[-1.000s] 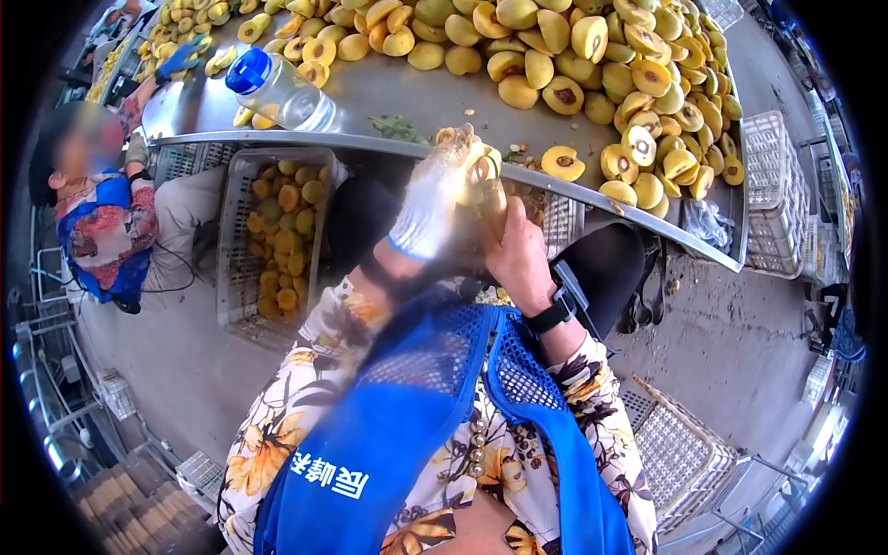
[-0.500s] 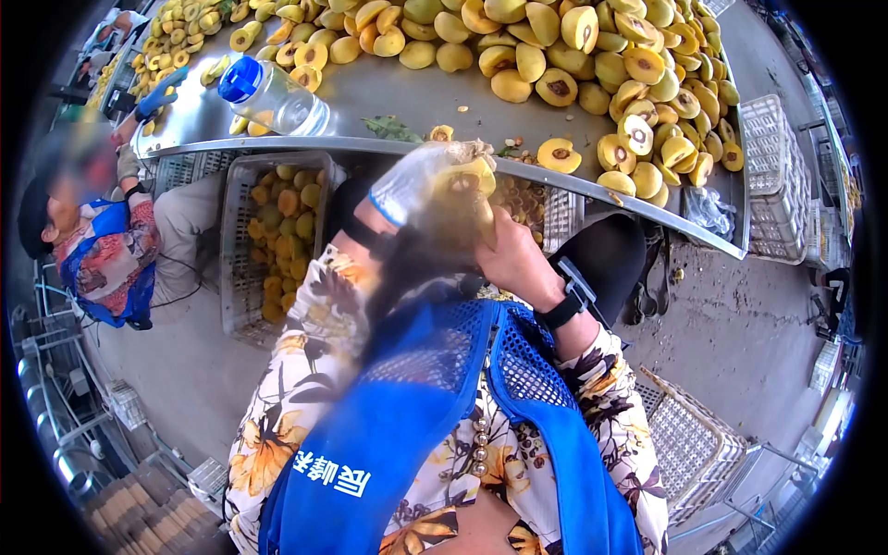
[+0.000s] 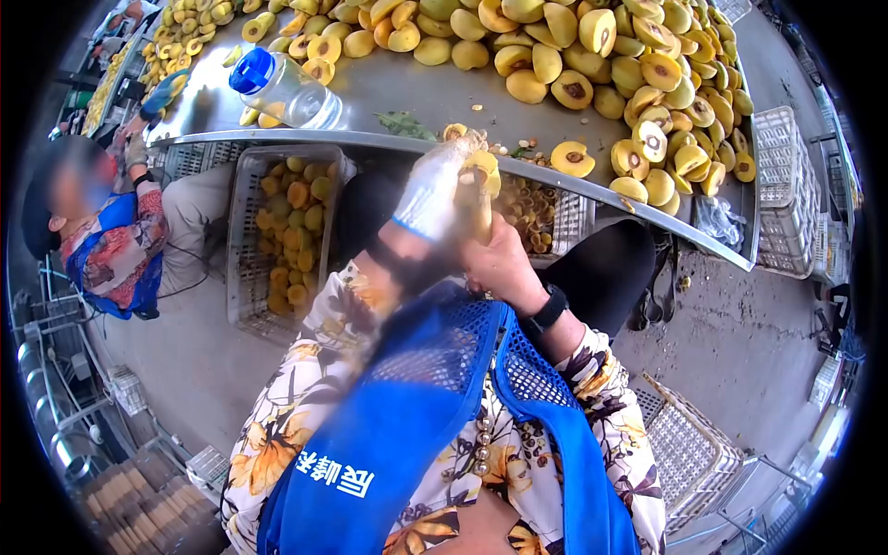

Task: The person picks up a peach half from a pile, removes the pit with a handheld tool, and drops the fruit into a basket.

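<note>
My left hand (image 3: pixel 435 185), in a whitish glove with a blue edge, is closed around a cut yellow peach (image 3: pixel 480 169) above the table's near edge. Just below it, my bare right hand (image 3: pixel 505 263) is wrapped around a slim tan tool (image 3: pixel 475 218). The tool's upper end meets the peach; a smear on the view blurs its shape. Between my knees, a crate holds peach scraps (image 3: pixel 527 215), partly covered by my hands. A single peach half (image 3: pixel 573 159) lies cut side up near the table edge.
Halved peaches (image 3: pixel 555 60) are heaped across the metal table (image 3: pixel 416 88). A blue-capped bottle (image 3: pixel 305 97), a green leaf (image 3: pixel 404 125) and a plastic bag (image 3: pixel 719 220) lie there. A peach-filled crate (image 3: pixel 239 240) stands left, beside a seated co-worker (image 3: pixel 111 240). Stacked crates (image 3: pixel 784 194) stand right.
The view has shifted slightly, so the table and crates appear a little further right. My hands stay together at the peach, the right hand turned somewhat. The co-worker's head has moved.
</note>
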Tool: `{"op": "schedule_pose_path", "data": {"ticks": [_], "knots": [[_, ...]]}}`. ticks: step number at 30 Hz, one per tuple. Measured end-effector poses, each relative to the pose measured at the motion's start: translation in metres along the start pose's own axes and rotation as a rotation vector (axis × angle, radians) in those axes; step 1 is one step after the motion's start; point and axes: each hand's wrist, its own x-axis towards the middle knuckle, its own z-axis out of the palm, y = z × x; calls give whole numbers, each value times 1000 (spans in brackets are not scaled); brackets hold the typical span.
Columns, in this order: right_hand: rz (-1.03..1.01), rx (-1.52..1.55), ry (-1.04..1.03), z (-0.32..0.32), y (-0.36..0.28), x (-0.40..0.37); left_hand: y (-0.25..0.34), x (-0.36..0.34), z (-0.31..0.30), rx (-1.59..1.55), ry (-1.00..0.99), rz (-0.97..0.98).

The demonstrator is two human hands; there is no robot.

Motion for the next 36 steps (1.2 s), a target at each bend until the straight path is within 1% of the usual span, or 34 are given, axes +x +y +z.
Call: {"op": "schedule_pose_path", "data": {"ticks": [1,3,5,7,10,13,15,17,19,21,23,26,29,30,31,32,33,34,35,36], "knots": [[-11,8,4,1,-1,-1,1,0,7,88,79,5],[4,35,-7,0,-3,-3,1,-6,15,458,66,250],[51,72,-35,-1,-6,-2,5,-8,20,513,39,270],[84,136,-55,-1,-3,-1,10,-9,23,251,9,62],[117,216,-87,4,-3,-5,-4,4,2,107,-113,19],[144,218,-105,2,-6,-6,7,-4,12,139,-48,-62],[160,214,-119,0,-5,-6,4,-7,19,355,-38,173],[174,228,-138,-1,-3,-6,1,-5,17,395,-82,242],[189,268,-144,0,-4,-9,-10,1,-4,262,-167,135],[199,297,-182,-2,-8,-10,5,-6,15,376,-34,98],[210,312,-252,-6,-9,-12,30,-26,41,435,112,-60],[287,508,-380,-9,-7,-12,24,-19,32,643,3,107],[265,626,-447,-10,0,-9,6,-13,12,276,-114,243],[211,570,-470,-9,1,-9,4,-11,13,144,45,28],[156,513,-489,-8,2,-9,-5,1,-2,145,91,79],[98,454,-503,-8,3,-8,-19,20,-30,145,133,129],[47,320,-488,-6,7,-8,-5,18,-50,65,84,74],[71,205,-431,-5,9,-9,8,16,-69,-13,39,16],[93,93,-370,-6,10,-9,42,3,-87,-166,-98,-147],[106,-30,-324,-10,13,-8,53,-6,-89,132,195,139]]}}
